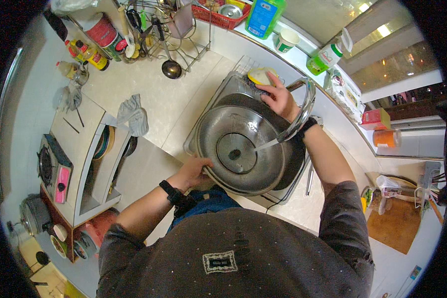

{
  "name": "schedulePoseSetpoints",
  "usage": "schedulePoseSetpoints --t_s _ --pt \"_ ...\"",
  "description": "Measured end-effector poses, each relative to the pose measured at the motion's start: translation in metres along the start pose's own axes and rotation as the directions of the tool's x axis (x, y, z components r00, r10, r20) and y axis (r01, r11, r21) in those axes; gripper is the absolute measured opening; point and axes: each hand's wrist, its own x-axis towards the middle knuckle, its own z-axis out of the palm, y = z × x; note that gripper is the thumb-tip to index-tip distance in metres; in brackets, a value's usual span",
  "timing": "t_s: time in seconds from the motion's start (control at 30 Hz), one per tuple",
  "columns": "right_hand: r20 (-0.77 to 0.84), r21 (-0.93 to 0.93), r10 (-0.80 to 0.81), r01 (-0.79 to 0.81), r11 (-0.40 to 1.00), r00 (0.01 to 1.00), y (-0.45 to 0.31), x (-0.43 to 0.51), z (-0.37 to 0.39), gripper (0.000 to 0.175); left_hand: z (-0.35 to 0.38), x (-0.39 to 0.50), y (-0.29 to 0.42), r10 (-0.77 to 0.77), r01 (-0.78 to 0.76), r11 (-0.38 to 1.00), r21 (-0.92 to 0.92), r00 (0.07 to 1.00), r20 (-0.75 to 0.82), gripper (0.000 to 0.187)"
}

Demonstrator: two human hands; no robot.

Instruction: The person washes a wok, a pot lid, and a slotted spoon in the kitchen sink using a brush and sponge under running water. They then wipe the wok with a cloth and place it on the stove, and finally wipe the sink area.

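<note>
My left hand [195,171] grips the near-left rim of a wide metal pan or lid [208,126], which is tilted over the sink [189,144]. It has a ring and a dark spot at its middle. A stream of water falls into it from the curved chrome faucet [308,100]. Beneath and behind it shows a dark wok or pan [296,164]. My right hand [281,98] reaches past the faucet to a yellow-rimmed pale dish or sponge [260,75] at the sink's back, its fingertips touching it; whether it holds something is unclear.
A ladle [171,69] hangs from a wire rack [197,48] at the back left. Green bottle [264,18], paper cup [286,40] and spray bottle [322,59] line the windowsill. A grey plastic bag [136,115] lies left; a gas stove [54,169] stands farther left.
</note>
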Motion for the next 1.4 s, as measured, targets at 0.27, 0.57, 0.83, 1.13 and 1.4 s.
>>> schedulePoseSetpoints --t_s 0.27,0.57,0.83,1.13,1.4 --pt "-0.147 -0.026 -0.165 0.163 0.986 0.975 0.010 0.010 0.000 0.044 0.000 0.002 -0.006 -0.014 0.013 1.000 -0.015 1.000 -0.005 0.009" --pt "-0.089 -0.129 -0.232 0.220 0.967 0.969 0.009 0.012 0.007 0.051 0.004 0.007 -0.009 0.033 -0.032 0.999 0.016 0.998 -0.046 0.009" --pt "-0.175 0.003 -0.140 0.142 0.990 0.975 -0.015 0.007 -0.006 0.052 -0.018 0.026 -0.019 -0.051 0.051 0.999 0.001 0.997 0.054 0.045" --pt "-0.332 -0.361 0.451 -0.553 0.751 0.829 0.062 -0.072 -0.039 0.037 -0.012 -0.003 -0.003 0.418 -0.462 0.714 0.526 0.884 0.208 0.048" --pt "0.282 0.918 0.735 -0.395 -0.020 0.616 0.062 -0.074 -0.017 0.033 0.006 -0.022 0.020 0.255 -0.235 0.936 0.260 0.966 -0.046 0.061"
